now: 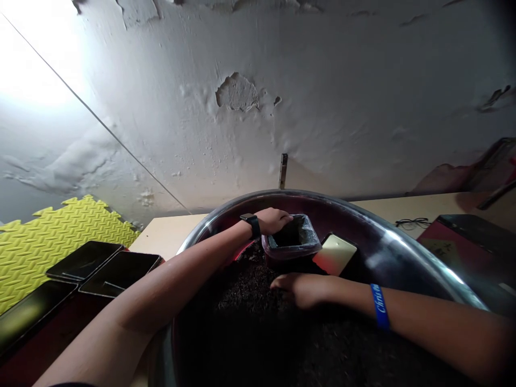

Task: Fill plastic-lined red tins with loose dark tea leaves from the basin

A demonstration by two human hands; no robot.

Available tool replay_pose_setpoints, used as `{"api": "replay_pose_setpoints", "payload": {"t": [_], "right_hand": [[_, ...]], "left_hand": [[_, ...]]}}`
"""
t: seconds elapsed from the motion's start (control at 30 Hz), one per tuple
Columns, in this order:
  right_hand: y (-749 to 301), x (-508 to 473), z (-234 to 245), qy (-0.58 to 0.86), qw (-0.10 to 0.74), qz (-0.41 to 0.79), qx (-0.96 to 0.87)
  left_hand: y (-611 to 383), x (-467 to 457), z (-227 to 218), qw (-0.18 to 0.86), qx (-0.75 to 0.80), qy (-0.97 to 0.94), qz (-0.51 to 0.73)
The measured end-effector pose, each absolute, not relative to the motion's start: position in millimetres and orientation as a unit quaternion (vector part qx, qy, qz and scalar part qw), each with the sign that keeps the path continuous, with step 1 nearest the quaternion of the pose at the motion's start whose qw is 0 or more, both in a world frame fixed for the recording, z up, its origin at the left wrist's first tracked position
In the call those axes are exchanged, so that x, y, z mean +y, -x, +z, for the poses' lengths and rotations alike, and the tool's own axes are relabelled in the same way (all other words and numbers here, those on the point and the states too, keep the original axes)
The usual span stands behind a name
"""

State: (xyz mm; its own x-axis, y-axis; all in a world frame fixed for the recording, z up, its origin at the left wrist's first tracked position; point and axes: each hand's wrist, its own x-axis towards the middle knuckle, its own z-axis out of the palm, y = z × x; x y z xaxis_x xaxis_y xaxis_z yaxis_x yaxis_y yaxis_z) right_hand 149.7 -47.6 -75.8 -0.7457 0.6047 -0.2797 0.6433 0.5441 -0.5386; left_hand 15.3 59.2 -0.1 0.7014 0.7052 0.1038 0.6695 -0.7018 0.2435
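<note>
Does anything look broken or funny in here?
Yes, the wall behind the metal basin looks damaged: its coating has flaked off in a jagged patch, baring a rough layer, with bumpy spots nearby.

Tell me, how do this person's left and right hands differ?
The left hand holds the rim of the lined container, while the right hand is at the dark loose material. The left hand's wrist wears a black watch; the right hand's, a blue wristband. Both hands are bare and within the big basin.
</note>
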Motion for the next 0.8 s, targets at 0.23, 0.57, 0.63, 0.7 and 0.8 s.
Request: {"api": "replay_pose_setpoints", "payload": {"t": [0.23, 0.57, 0.63, 0.7, 0.8], "right_hand": [[-136.9, -45.8, -114.4, -0.404, 0.04, -0.375, 0.833], [-125.7, -65.7, -90.7, -0.328, 0.092, -0.397, 0.852], [-122.1, -67.9, -86.7, -0.313, 0.116, -0.389, 0.859], [-119.7, -70.5, -83.3, -0.303, 0.153, -0.39, 0.856], [-118.6, -74.1, -78.4, -0.294, 0.206, -0.404, 0.841]], "left_hand": [[-16.2, 58.1, 0.0, 0.094, 0.384, -0.914, 0.094], [-14.9, 56.9, 1.5, 0.082, 0.389, -0.913, 0.088], [-14.9, 56.9, 1.7, 0.081, 0.392, -0.912, 0.085], [-15.0, 57.5, 1.4, 0.082, 0.394, -0.912, 0.084], [-15.0, 59.2, 0.3, 0.083, 0.39, -0.913, 0.084]]}}
